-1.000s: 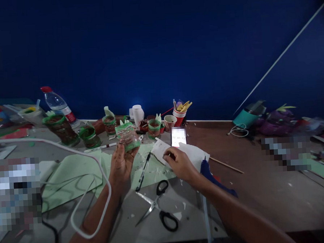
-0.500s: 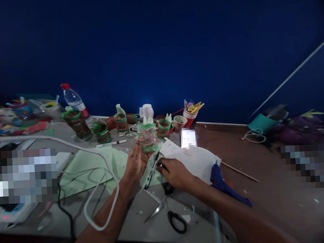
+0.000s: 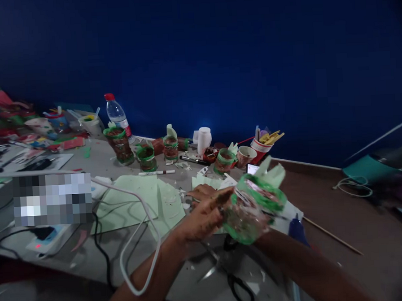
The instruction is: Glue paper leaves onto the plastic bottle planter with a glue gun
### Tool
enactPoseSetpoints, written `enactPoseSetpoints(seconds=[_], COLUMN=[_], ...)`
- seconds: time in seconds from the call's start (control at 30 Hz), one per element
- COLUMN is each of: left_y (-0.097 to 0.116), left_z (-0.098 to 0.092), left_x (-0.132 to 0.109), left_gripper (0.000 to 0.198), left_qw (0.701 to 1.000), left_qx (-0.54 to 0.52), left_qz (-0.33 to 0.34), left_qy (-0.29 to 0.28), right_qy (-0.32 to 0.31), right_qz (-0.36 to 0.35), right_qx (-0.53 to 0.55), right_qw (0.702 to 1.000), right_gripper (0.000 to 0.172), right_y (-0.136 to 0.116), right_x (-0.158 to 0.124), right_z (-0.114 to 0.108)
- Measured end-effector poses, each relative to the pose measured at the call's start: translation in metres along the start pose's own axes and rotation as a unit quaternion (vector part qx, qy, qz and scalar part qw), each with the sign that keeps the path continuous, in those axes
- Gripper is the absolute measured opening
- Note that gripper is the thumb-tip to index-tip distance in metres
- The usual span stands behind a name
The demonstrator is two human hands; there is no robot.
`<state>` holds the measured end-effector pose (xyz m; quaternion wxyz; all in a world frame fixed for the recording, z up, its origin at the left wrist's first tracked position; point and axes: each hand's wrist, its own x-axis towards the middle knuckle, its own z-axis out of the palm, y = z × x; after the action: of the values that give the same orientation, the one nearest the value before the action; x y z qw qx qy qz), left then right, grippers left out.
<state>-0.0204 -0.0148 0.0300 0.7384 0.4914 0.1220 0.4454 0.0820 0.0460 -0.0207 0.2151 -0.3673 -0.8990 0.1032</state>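
Note:
My left hand [image 3: 207, 215] is closed on a clear plastic cup [image 3: 246, 211] with green bands, brown patches and pale green leaf shapes. The cup is tilted in front of my right wrist. Beyond my left hand, blurred fingers of my right hand [image 3: 200, 192] reach low over the paper scraps; the rest of it is hidden, and whether it holds anything cannot be made out. Open scissors [image 3: 240, 290] lie below the hands. Similar green-and-brown cups [image 3: 146, 158] stand behind, near a black marker [image 3: 194, 160] and a white marker [image 3: 157, 172].
Pale green sheets [image 3: 129, 201] and a looping white cable [image 3: 145, 207] are at left, with a power strip [image 3: 52, 239]. A water bottle [image 3: 117, 115], white bottle [image 3: 204, 140] and red cups [image 3: 261, 149] stand behind. At right are a blue glue gun [image 3: 297, 230] and a stick [image 3: 333, 235].
The held cup has moved right and closer to the camera, now tilted. My right hand has gone behind it and my left hand. The view has shifted left.

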Motion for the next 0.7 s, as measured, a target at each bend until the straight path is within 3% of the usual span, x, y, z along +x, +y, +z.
enactPoseSetpoints(seconds=[0.17,0.33,0.43,0.6,0.67,0.7], left_y=[0.01,0.007,0.003,-0.004,-0.009,-0.014], left_z=[0.001,0.002,0.003,0.001,-0.002,-0.005], left_x=[0.0,0.0,-0.001,-0.008,-0.011,-0.011], left_gripper=[0.065,0.072,0.072,0.07,0.071,0.068], left_qw=[0.998,0.996,0.994,0.987,0.989,0.992], left_qx=[0.017,-0.013,-0.028,-0.055,-0.064,-0.079], left_qz=[-0.017,-0.048,-0.053,-0.077,-0.081,-0.08], left_qy=[-0.063,-0.069,-0.087,-0.128,-0.102,-0.052], right_qy=[-0.038,-0.071,-0.07,-0.138,-0.145,-0.146], right_qz=[-0.047,-0.071,-0.057,-0.106,-0.108,-0.103], right_qx=[0.017,0.01,0.012,0.028,0.037,0.039], right_qw=[0.998,0.995,0.996,0.984,0.983,0.983], right_gripper=[0.025,0.015,0.019,0.014,0.013,0.013], right_y=[-0.004,-0.018,-0.026,-0.025,-0.026,-0.027], right_x=[0.024,0.04,0.039,0.03,0.03,0.031], right_z=[0.015,0.019,0.012,0.006,0.009,0.011])
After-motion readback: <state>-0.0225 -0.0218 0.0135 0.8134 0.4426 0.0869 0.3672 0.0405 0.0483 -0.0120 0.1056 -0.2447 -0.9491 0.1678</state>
